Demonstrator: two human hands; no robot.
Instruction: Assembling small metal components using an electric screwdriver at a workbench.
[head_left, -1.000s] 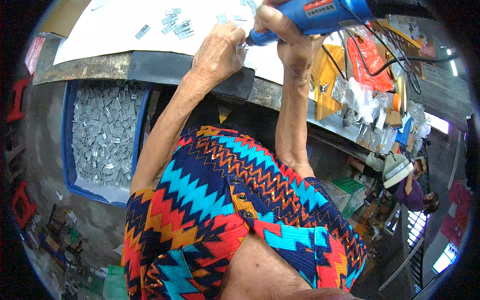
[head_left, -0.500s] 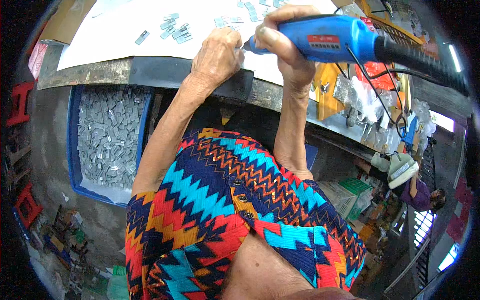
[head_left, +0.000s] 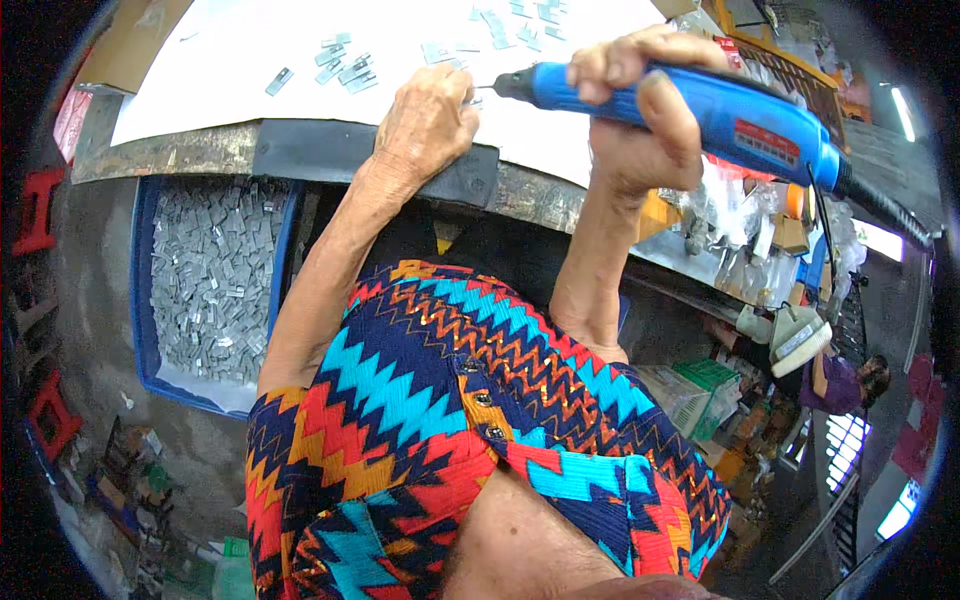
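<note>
Clasping blue power tool (head_left: 722,108): right grip (head_left: 648,128) | curled, knuckles up: left grip (head_left: 430,122)

One power tool (head_left: 728,112), one blue tray (head_left: 141,300) and two working hands (head_left: 428,118) (head_left: 645,150) show.

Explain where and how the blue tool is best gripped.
Probably around the tool's barrel, from the near side, as the right hand does: it is long and rounded, its tip pointing left, the cord leaving the right end.
</note>
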